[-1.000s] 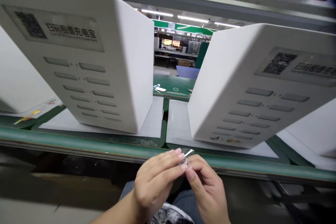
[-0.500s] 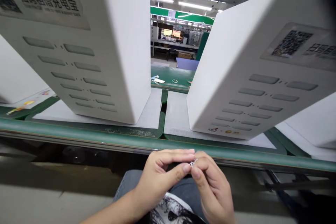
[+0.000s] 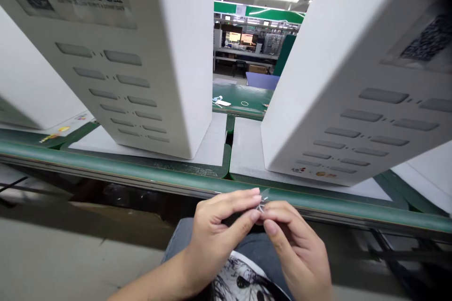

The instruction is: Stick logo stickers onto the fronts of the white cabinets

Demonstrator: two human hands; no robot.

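Below the green conveyor rail point(image 3: 141, 169), both hands have stayed together, left hand point(image 3: 215, 233) and right hand point(image 3: 300, 249) pinching a small clear piece point(image 3: 262, 204), now less exposed.

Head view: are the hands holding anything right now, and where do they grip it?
Yes. Both the left hand and the right hand pinch a small clear piece between thumb and fingertips, at its edges. What the piece is cannot be told.

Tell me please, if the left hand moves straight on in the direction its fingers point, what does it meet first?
The left hand points right, toward the right hand. It would first meet the small clear piece pinched between both, then the right hand's fingertips.
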